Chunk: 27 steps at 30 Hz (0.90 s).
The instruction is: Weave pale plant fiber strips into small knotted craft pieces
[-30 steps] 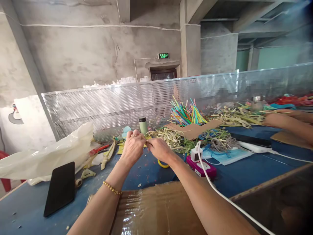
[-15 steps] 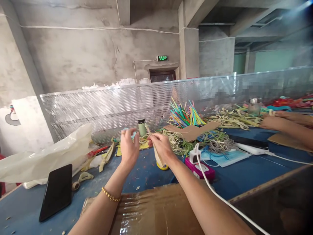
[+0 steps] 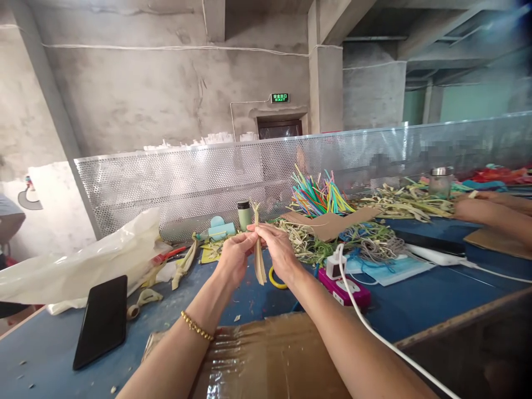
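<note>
A pale, flat strip (image 3: 260, 265) hangs upright between my hands, with a frayed tip above the fingers. My left hand (image 3: 236, 256) pinches it from the left, and my right hand (image 3: 279, 249) pinches it from the right; the fingertips meet around its upper part. Below my right hand lies a yellow ring-shaped piece (image 3: 277, 279) on the blue table. Behind the hands stands a green bottle with a black lid (image 3: 244, 216). A brown cardboard sheet (image 3: 274, 357) lies under my forearms.
A black phone (image 3: 102, 321) and plastic sheeting (image 3: 100, 252) lie left. To the right are colourful strips (image 3: 318, 194), tangled cords (image 3: 374, 241), a magenta power strip (image 3: 347, 288) with a white cable, a blue mask (image 3: 401, 270) and another person's hands (image 3: 482, 208).
My left hand has moved right and closed on the strip beside my right hand. The strip now hangs more upright. Part of a person has appeared at the far left.
</note>
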Tool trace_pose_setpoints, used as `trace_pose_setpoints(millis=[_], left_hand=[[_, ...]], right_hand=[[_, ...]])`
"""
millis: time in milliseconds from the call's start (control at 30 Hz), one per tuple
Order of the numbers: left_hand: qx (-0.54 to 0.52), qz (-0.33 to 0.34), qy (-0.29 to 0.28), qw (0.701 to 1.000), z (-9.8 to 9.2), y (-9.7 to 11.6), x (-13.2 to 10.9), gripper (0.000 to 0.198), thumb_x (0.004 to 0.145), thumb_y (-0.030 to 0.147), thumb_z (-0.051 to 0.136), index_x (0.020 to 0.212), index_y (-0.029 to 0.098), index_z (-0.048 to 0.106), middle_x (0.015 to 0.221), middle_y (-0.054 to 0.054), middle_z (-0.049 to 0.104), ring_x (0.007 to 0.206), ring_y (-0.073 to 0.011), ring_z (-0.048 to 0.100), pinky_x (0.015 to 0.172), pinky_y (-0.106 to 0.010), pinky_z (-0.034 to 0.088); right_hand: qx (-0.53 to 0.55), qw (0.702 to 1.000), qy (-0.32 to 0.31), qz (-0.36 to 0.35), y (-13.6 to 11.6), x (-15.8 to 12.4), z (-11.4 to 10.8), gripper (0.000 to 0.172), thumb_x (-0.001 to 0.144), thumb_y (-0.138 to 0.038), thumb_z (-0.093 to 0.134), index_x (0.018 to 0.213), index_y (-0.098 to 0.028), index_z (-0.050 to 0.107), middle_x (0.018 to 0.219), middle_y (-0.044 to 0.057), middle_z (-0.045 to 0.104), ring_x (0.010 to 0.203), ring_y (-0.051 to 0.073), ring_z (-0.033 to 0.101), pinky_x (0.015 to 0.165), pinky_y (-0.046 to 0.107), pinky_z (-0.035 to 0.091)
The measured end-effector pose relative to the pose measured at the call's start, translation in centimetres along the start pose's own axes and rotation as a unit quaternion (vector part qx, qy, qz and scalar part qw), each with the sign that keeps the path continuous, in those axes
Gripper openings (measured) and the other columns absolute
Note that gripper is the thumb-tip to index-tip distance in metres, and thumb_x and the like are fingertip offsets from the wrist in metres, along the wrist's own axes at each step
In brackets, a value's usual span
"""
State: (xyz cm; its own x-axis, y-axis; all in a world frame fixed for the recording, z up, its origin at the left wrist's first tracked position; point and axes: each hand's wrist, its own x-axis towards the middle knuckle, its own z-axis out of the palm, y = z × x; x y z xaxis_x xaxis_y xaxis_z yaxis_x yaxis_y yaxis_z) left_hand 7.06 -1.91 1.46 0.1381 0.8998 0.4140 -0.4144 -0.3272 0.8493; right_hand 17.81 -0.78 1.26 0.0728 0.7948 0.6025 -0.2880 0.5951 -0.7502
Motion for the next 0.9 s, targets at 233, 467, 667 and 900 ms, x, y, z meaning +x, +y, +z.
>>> trace_pose_setpoints(millis=[233,467,667,900], left_hand=[[0.022,-0.010,-0.007,1.000,-0.5,0.7,0.0,0.026,0.063,0.034,0.084,0.073,0.011,0.076,0.066,-0.007,0.071,0.064,-0.0156,0.062,0.073,-0.030,0.048],[-0.050,-0.027,0.005,0.998,-0.1,0.7,0.0,0.021,0.069,0.029,0.081,0.076,0.011,0.073,0.067,-0.004,0.067,0.060,-0.0102,0.058,0.064,-0.024,0.045],[-0.077,-0.070,0.021,0.994,-0.5,0.3,0.5,0.008,0.072,0.015,0.075,0.072,0.009,0.070,0.062,-0.004,0.065,0.056,-0.0104,0.059,0.063,-0.025,0.049],[-0.041,-0.079,0.029,0.996,-0.6,1.4,0.2,0.011,0.071,0.011,0.074,0.063,0.006,0.067,0.057,-0.004,0.063,0.048,-0.0080,0.056,0.053,-0.020,0.046]], right_hand=[[0.021,0.999,-0.006,0.048,0.2,0.0,0.0,0.023,0.071,-0.036,0.067,0.082,-0.019,0.079,0.092,0.008,0.075,0.077,0.021,0.066,0.073,0.035,0.052],[-0.080,0.996,0.024,-0.039,1.9,0.4,0.0,0.020,0.075,-0.030,0.066,0.086,-0.020,0.079,0.107,0.009,0.069,0.105,0.022,0.062,0.088,0.032,0.051],[-0.083,0.996,0.013,-0.003,1.1,0.0,0.4,0.026,0.078,-0.035,0.062,0.092,-0.022,0.079,0.118,0.009,0.065,0.098,0.020,0.064,0.072,0.028,0.053],[-0.107,0.993,-0.023,-0.037,0.4,-0.2,0.2,0.025,0.080,-0.030,0.060,0.093,-0.022,0.079,0.108,0.007,0.072,0.106,0.021,0.063,0.092,0.033,0.048]])
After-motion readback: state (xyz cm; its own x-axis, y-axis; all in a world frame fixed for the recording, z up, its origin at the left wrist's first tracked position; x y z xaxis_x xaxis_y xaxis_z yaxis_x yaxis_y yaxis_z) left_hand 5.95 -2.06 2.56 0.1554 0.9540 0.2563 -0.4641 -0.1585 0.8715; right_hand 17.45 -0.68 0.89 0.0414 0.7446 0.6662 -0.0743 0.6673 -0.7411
